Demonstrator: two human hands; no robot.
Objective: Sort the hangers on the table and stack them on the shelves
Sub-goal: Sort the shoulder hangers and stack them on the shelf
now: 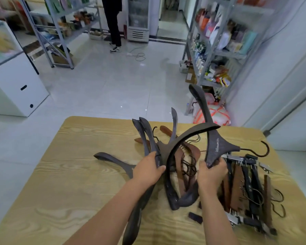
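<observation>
On the light wooden table [74, 174] lies a tangle of hangers. My left hand [147, 169] grips a bunch of dark grey wide-shouldered hangers [149, 137] near their middle, their arms fanning up and away. My right hand [211, 174] holds another dark grey hanger [217, 145] by its lower arm, lifted off the table; its black hook [262, 152] points right. Between my hands brown wooden hangers [181, 167] lie under a curved grey one [177, 156]. A pile of clip trouser hangers [245, 188] lies to the right.
A metal shelf rack [219, 46] full of packaged goods stands at the right beyond the table, with bags [214, 112] on the floor at its foot. Another rack [60, 32] stands far left, a white freezer cabinet [12, 82] nearer. A person's legs [114, 23] are visible at the back.
</observation>
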